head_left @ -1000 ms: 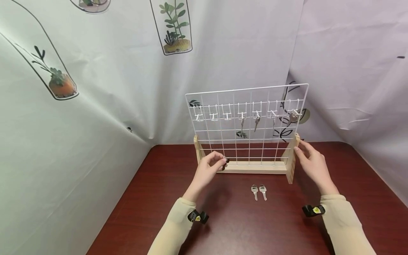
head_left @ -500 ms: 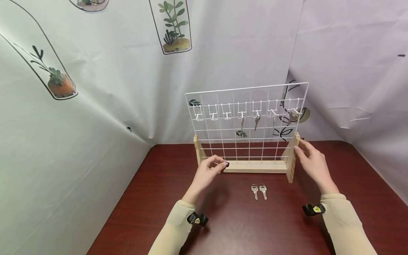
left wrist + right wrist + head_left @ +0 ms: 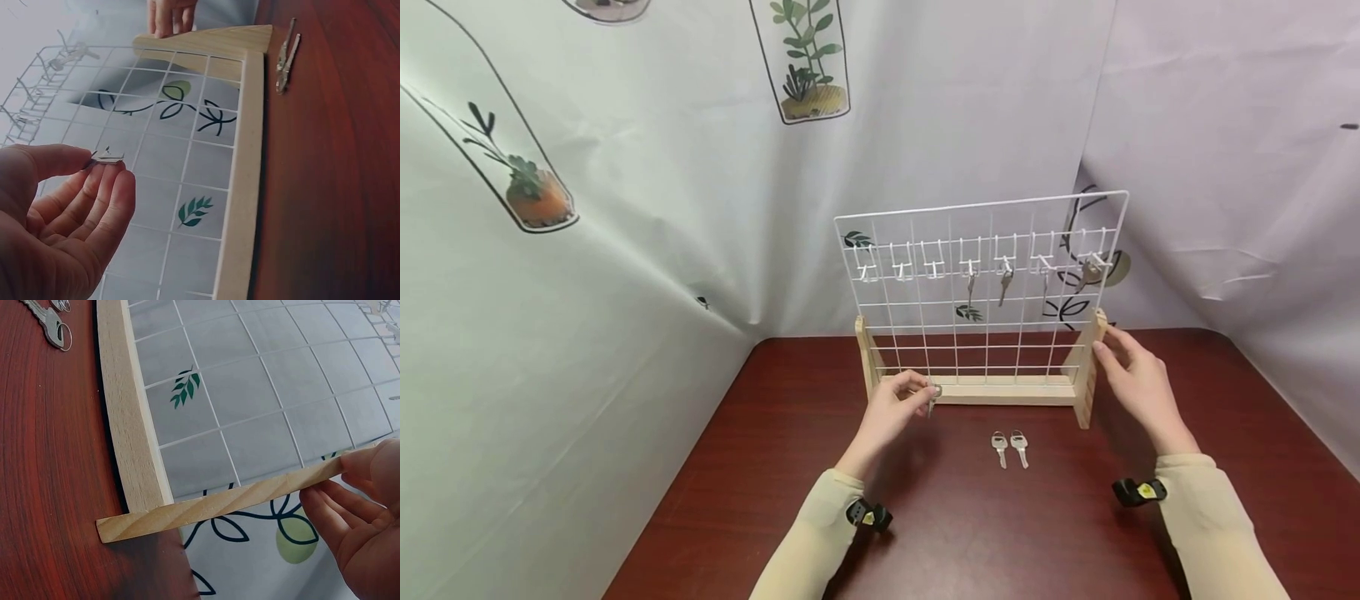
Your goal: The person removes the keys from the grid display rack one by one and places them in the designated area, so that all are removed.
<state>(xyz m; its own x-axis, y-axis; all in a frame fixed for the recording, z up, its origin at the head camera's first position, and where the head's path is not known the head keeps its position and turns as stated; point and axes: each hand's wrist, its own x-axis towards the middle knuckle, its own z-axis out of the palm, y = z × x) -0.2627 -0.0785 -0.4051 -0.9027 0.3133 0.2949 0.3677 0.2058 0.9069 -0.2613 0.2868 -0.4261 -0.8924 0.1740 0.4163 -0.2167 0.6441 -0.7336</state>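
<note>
My left hand (image 3: pixel 891 410) pinches a small silver key (image 3: pixel 107 157) with a ring between thumb and fingertips, low in front of the rack's left half. The white wire grid rack (image 3: pixel 981 204) stands upright on a wooden base (image 3: pixel 1000 392) with a row of white hooks. Several keys hang on hooks toward its right; one is this silver key (image 3: pixel 1006 285). At the rack's right end, my right hand (image 3: pixel 1138 385) grips the wooden side post (image 3: pixel 225 503) between thumb and fingers. Left of centre, the hooks (image 3: pixel 902 271) carry no keys.
Two silver keys with rings, a left key (image 3: pixel 999 447) and a right key (image 3: pixel 1018 447), lie side by side on the dark red table (image 3: pixel 970 533) in front of the rack. A pale cloth wall (image 3: pixel 970 108) with plant prints stands behind.
The left hand has sunk slightly, and the key between its fingers has turned so its blade hangs down in view. The right hand stays on the side post.
</note>
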